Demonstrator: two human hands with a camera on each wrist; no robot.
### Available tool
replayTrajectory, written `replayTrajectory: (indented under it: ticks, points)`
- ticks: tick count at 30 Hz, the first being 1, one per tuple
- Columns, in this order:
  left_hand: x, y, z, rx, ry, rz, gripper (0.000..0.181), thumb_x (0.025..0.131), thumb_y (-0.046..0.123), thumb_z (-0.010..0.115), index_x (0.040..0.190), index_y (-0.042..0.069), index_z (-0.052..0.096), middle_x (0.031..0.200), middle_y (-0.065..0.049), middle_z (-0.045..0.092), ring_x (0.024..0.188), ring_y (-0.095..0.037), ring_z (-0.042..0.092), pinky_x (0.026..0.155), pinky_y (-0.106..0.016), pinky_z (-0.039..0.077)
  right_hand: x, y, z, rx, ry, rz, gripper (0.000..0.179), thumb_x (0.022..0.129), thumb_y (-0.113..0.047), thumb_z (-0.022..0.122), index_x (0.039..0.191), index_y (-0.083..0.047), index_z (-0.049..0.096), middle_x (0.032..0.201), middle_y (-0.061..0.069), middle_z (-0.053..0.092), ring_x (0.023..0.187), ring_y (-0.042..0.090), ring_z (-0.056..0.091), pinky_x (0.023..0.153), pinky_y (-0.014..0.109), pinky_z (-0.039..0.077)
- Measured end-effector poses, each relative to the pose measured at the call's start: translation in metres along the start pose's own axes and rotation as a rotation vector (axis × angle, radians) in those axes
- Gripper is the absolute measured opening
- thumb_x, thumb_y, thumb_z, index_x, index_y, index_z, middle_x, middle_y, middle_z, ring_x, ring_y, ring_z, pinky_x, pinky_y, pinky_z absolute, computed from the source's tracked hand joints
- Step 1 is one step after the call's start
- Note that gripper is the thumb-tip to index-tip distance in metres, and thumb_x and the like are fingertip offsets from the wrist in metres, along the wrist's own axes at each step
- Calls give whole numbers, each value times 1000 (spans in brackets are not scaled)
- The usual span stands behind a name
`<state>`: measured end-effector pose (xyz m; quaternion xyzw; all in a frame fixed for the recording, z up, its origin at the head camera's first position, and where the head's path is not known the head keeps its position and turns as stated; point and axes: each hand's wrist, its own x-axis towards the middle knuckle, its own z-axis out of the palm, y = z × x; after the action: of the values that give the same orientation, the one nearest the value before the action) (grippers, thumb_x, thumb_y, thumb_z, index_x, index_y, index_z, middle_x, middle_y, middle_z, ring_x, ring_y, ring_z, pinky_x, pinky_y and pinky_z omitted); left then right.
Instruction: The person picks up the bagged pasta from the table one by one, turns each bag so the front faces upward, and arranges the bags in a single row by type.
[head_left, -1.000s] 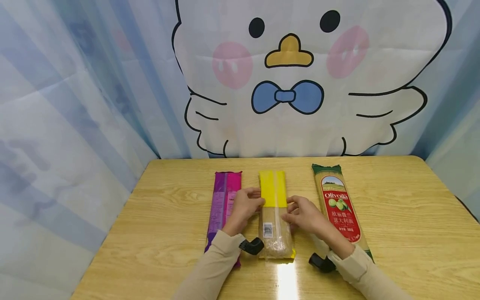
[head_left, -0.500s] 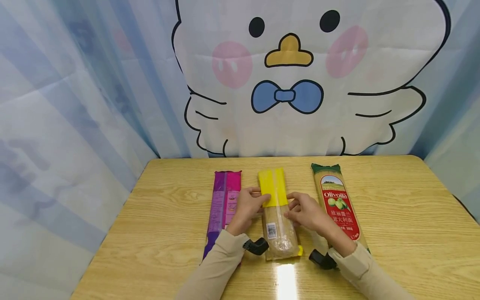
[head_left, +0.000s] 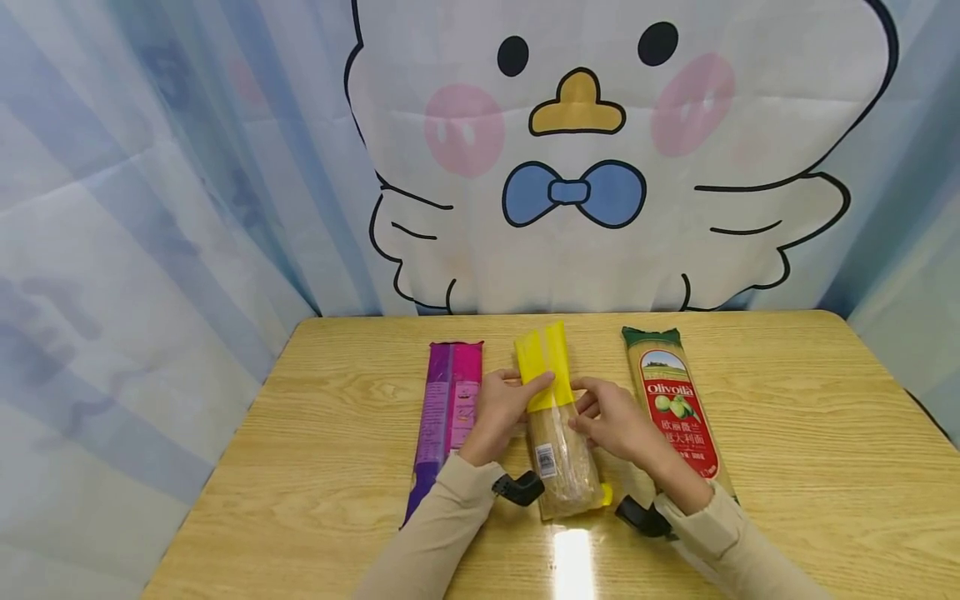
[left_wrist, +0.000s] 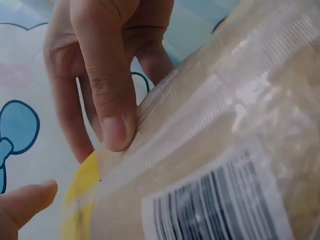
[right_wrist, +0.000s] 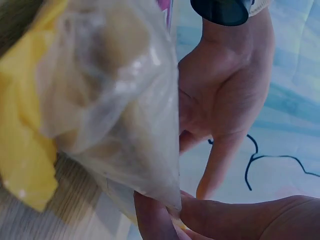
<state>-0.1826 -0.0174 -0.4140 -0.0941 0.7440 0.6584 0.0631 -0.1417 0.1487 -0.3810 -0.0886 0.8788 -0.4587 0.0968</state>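
A clear plastic packet of pale noodles with a yellow upper end lies slightly slanted between both hands. In the head view my left hand holds its left edge, thumb across the yellow part. My right hand pinches the right edge near where yellow meets clear plastic. A barcode label shows large in the left wrist view, with the right hand's thumb pressed on the packet's edge. From the right wrist, the packet's crinkled end shows, with a yellow flap over the wood.
A purple and pink packet lies to the left, partly behind the left arm. On the right is a green-ended Olivolà pasta packet, partly covered by the right forearm. A printed curtain hangs behind the wooden table.
The noodle packet has turned, its lower end swinging right and its yellow end rising. My left thumb has moved further across the yellow part, and the right hand has shifted slightly up.
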Motion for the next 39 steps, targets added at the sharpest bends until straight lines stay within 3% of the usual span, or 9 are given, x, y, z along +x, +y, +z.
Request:
replayTrajectory:
  ticks: [5, 12, 17, 25, 29, 33, 39]
  points:
    - [-1, 4, 4, -8, -9, 0, 65, 76, 46, 83, 113, -4, 63, 89, -9, 64, 70, -14, 57, 61, -25, 52, -2, -6, 0, -87, 33, -26, 49, 90, 6, 65, 136, 12, 49, 97, 16, 65, 83, 23, 66, 59, 29, 59]
    - [-3, 5, 9, -26, -4, -2, 65, 73, 50, 84, 106, -2, 62, 95, -11, 64, 78, -18, 63, 67, -31, 57, -6, -16, 4, -311, 105, -127, 42, 87, 1, 69, 127, 9, 58, 87, 8, 69, 80, 23, 68, 62, 30, 55]
    - [-2, 4, 13, -47, -12, -1, 62, 73, 49, 84, 103, -1, 63, 95, -12, 64, 78, -19, 64, 67, -33, 58, -8, -21, 4, -372, 132, -158, 34, 86, 2, 70, 119, 6, 63, 83, 7, 69, 76, 22, 67, 62, 33, 54]
    - [0, 1, 19, -105, 22, -26, 41, 75, 34, 82, 93, -1, 71, 95, -12, 66, 78, -19, 64, 66, -34, 59, -11, -22, 5, -394, 137, -148, 43, 86, -1, 73, 126, 5, 62, 86, 5, 70, 78, 18, 67, 64, 33, 54]
    - [0, -3, 22, -155, 31, -72, 31, 75, 27, 80, 88, 0, 71, 82, -6, 63, 64, -12, 54, 56, -25, 50, -12, -22, 3, -374, 105, -129, 45, 85, -6, 74, 127, 4, 62, 86, 1, 69, 78, 14, 66, 66, 31, 54]
    - [-1, -6, 23, -174, 26, -106, 34, 74, 29, 79, 92, 1, 70, 74, -3, 61, 52, -7, 48, 47, -21, 43, -14, -20, -2, -302, 59, -101, 44, 87, -14, 75, 126, 3, 62, 90, 1, 70, 82, 14, 66, 70, 33, 56]
    - [0, -5, 22, -211, 22, -113, 53, 74, 33, 81, 112, -2, 68, 86, -12, 71, 61, -10, 63, 51, -22, 52, -13, -11, -11, -233, 41, -86, 42, 91, -21, 72, 125, 2, 62, 104, 9, 70, 91, 21, 68, 72, 36, 58]
